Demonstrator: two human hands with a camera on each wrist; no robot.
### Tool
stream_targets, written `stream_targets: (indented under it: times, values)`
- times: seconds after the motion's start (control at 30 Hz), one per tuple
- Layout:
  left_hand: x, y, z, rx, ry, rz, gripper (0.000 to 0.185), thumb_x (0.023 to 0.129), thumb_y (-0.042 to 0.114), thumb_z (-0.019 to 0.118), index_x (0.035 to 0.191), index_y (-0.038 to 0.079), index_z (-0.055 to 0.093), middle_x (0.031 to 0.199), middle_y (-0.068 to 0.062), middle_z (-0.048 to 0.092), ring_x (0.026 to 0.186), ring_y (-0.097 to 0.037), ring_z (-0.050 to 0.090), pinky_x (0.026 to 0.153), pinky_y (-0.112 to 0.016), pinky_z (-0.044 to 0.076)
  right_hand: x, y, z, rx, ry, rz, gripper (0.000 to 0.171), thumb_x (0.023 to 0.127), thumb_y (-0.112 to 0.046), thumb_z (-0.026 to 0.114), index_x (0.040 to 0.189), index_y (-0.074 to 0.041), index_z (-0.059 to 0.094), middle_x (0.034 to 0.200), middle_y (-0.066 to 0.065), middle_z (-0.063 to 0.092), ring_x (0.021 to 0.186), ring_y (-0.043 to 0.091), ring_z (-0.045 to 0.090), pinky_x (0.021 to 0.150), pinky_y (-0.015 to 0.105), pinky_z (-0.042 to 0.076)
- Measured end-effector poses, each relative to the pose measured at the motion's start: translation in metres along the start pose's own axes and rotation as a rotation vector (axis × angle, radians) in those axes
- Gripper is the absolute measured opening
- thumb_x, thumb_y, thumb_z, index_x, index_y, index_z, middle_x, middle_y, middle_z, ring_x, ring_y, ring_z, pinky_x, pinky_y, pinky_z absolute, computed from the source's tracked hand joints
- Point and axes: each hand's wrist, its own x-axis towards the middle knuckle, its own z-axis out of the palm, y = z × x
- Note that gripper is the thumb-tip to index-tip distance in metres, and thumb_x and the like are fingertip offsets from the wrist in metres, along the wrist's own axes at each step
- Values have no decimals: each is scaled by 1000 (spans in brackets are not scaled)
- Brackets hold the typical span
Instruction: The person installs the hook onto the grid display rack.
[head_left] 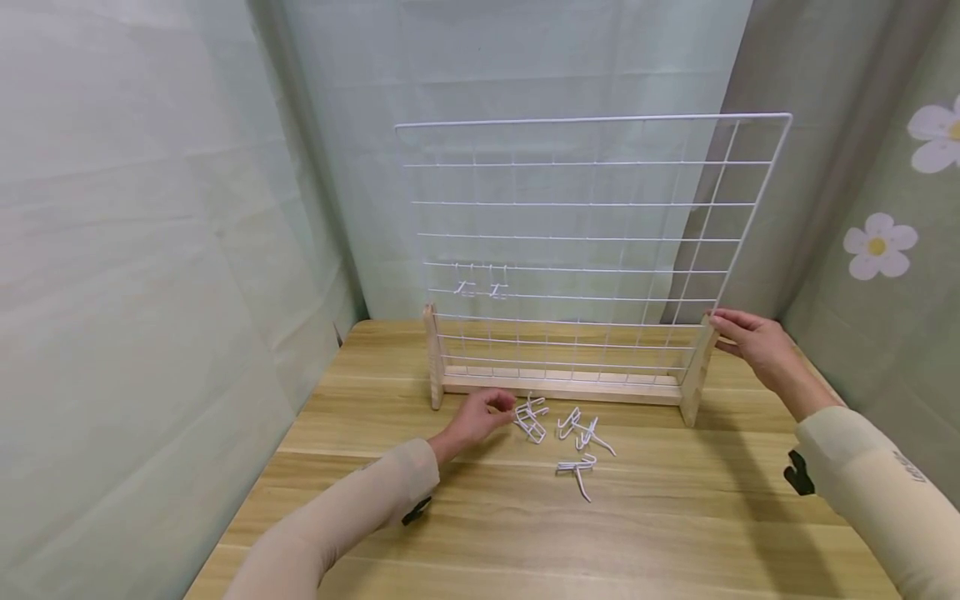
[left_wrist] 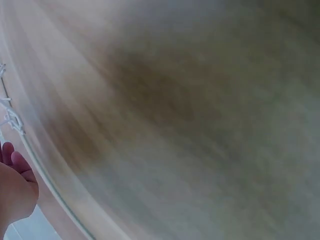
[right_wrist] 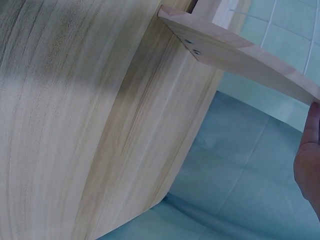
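Two hands (head_left: 480,417): five loose hooks (head_left: 566,437), two hung on grid (head_left: 592,242).

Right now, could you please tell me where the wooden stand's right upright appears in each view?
Head: right upright, right of centre, touched by the right hand.
Left wrist: not in view.
Right wrist: plank across the top right.
Shared landmark: wooden table.

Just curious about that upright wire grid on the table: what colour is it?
White; the wire grid shows best in the head view, standing in a pale wooden base.
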Motion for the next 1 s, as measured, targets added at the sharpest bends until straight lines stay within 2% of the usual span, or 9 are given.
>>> stream_targets:
  times: [0.13,0.37,0.53,0.73,0.9,1.0]
  values:
    - [-2,-3,2,5,-26,-21,22,86,-1,73,107,-4,69,98,-11,68,93,-21,61,84,-34,52,0,-1,1,-26,2,15,64,100,-37,57,143,7,41,107,-27,57,96,-12,56,80,13,50]
    - [-2,-8,6,22,-45,-47,22,85,1,74,106,-1,70,97,-6,67,93,-18,61,86,-32,52,0,-1,2,35,-3,-2,57,99,-33,59,139,5,46,106,-26,61,96,-10,58,79,13,51]
    - [-2,-9,7,18,-61,-41,23,84,-1,74,107,-1,69,98,-6,67,94,-19,61,87,-32,52,-1,0,1,44,0,-5,58,98,-34,60,139,5,46,106,-27,61,96,-11,58,78,13,51]
    - [-1,-9,8,22,-100,-24,23,85,-2,73,108,-2,69,101,-8,68,97,-21,62,88,-33,51,-2,1,1,102,-3,-14,46,98,-30,61,133,-1,53,105,-26,63,96,-10,60,78,14,52]
    - [0,-9,9,30,-111,-11,22,85,-3,73,106,-3,69,100,-8,69,96,-20,63,87,-32,51,-2,1,1,98,0,-13,53,98,-30,61,136,4,49,106,-25,63,96,-9,60,78,14,52]
    - [-1,-8,9,16,-119,-12,21,85,-3,73,106,-3,69,98,-6,69,93,-18,62,85,-29,51,-2,1,1,111,0,-17,47,98,-29,62,133,0,53,105,-25,64,95,-9,60,78,14,52]
